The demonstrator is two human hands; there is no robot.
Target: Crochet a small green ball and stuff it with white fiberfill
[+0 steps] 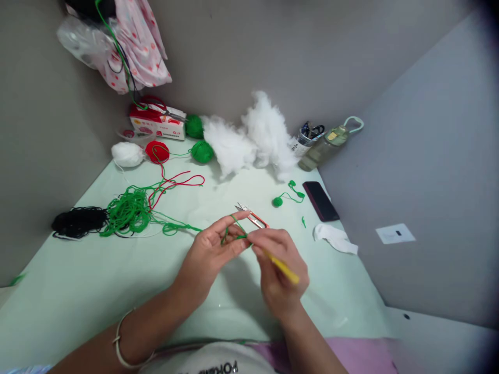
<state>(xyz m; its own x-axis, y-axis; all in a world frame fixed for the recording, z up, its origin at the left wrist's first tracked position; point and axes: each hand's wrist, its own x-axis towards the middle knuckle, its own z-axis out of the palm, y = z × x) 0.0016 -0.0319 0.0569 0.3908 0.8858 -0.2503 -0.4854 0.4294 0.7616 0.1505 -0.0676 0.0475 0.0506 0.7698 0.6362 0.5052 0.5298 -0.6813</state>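
Head view, risk: the green yarn loop (pixel 234 234) looks loosely wound on the left fingers; a hard pull could slip it off or snag the strand running to the tangled green yarn (pixel 130 212) at the table's left edge.
Head view, risk: thread snips (pixel 252 216) lie just beyond the fingertips, blades exposed.
Left hand (pixel 210 252): half open, fingers extended, loop wound over them.
Right hand (pixel 278 270): closed on the yellow crochet hook (pixel 281 266), tip at the loop.
Location: mid table (pixel 97 291), near the front edge.
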